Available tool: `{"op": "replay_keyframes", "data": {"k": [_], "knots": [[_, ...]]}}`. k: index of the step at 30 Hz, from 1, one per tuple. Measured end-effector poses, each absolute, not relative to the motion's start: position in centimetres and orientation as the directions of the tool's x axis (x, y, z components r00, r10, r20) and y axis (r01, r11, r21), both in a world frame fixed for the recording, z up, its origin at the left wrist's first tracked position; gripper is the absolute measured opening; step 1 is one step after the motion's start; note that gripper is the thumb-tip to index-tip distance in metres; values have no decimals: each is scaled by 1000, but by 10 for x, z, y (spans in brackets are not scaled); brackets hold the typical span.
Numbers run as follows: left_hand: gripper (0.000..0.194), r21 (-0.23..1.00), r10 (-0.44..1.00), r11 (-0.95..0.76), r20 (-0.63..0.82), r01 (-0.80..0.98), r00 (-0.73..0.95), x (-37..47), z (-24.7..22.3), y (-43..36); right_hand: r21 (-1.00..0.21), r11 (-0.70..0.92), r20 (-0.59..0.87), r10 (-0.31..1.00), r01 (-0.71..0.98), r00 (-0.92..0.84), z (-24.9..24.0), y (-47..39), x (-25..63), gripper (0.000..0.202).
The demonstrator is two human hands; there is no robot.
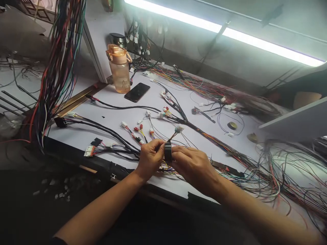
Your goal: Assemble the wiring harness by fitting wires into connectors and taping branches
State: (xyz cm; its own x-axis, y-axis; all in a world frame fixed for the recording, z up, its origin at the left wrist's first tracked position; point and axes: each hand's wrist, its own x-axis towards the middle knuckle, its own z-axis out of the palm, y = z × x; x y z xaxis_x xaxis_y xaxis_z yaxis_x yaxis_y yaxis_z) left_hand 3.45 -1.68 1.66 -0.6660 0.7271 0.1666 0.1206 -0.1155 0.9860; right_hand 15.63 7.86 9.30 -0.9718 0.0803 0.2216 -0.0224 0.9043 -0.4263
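Note:
My left hand (151, 157) is closed, thumb and forefinger pinching thin wires of a harness beside a roll of black tape (168, 151). My right hand (192, 161) has its fingers curled against the roll's right side. Just above the roll, a short wire branch ends in a pale connector (179, 129). Fingers hide where tape and wires meet. Left of my hands lie black-wrapped harness branches (112, 131), one ending in a black connector (60, 122), another in a white multi-pin connector (89, 151). Small red connectors (138, 127) lie just beyond my left hand.
A bottle with an orange lid (119, 69) stands at the back left beside a phone (137, 92). Loose wires (270, 180) tangle on the right. A thick wire bundle (62, 61) hangs at left. A long harness trunk (204, 134) crosses the white table (117, 93).

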Motion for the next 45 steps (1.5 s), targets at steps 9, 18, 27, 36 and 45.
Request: {"op": "replay_keyframes", "data": {"k": [9,18,27,36,45], "knots": [[21,994,895,-111,93,-14,-437,19,26,-24,-746,660,160,310,91,-937,83,93,164,16],[26,997,945,28,-51,-75,-324,5,65,-8,-652,757,217,120,-52,-969,86,107,165,18],[21,988,904,-70,120,136,-411,-3,68,-5,-535,845,234,165,15,-958,79,101,157,40],[14,952,840,-118,248,283,-483,-12,65,-20,-828,547,-12,208,126,-978,80,136,125,21],[15,774,869,-127,388,621,-306,-25,90,-30,-865,490,82,-80,-111,-993,78,140,88,16]]}}
